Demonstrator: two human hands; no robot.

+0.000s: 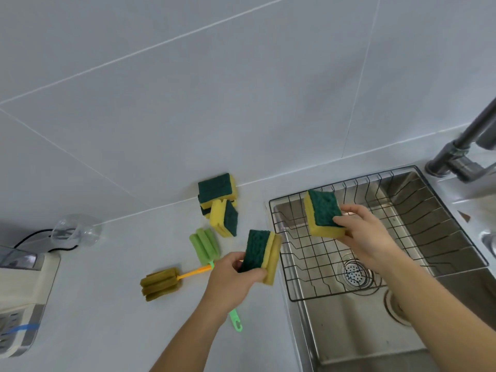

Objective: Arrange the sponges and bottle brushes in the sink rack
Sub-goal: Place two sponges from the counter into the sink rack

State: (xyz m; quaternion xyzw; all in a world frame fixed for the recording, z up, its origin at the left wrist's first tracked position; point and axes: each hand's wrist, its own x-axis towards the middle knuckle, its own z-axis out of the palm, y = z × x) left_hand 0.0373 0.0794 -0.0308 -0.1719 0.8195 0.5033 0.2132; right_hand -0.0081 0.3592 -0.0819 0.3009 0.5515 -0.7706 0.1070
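Right hand [367, 234]: pinches a sponge [323, 213] over the sink rack [418, 210].
Left hand [233, 275]: clamps a second sponge [259, 253] above the tabletop [107, 304].
Handling: likely light, soft; hold by edges.
Bottle brushes [161, 283]: left, on the tabletop.

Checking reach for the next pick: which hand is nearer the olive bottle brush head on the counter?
Left. The left hand, gripping a sponge, sits just right of the olive brush head. The right hand holds another sponge over the sink rack, much farther right.
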